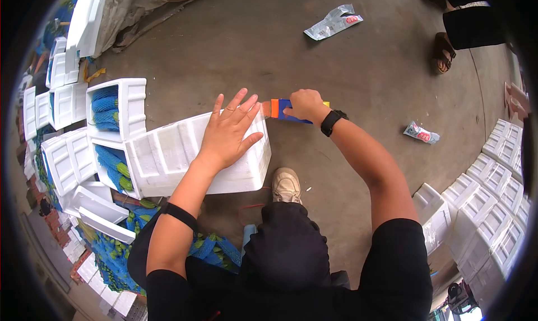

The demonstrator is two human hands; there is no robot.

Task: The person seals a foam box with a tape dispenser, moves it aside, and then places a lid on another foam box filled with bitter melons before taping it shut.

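My left hand lies flat with fingers spread on the side of a white foam box that rests tipped over on the concrete floor. My right hand is closed around a blue and orange tape dispenser held at the box's upper right corner. A strip of clear tape seems to run from the dispenser onto the box edge. A black watch sits on my right wrist and a black band on my left forearm.
Open foam boxes with blue netted fruit stand to the left, more white foam boxes stack at the right. Two crumpled wrappers lie on the floor. Another person's sandalled feet stand at the top right. My shoe is below the box.
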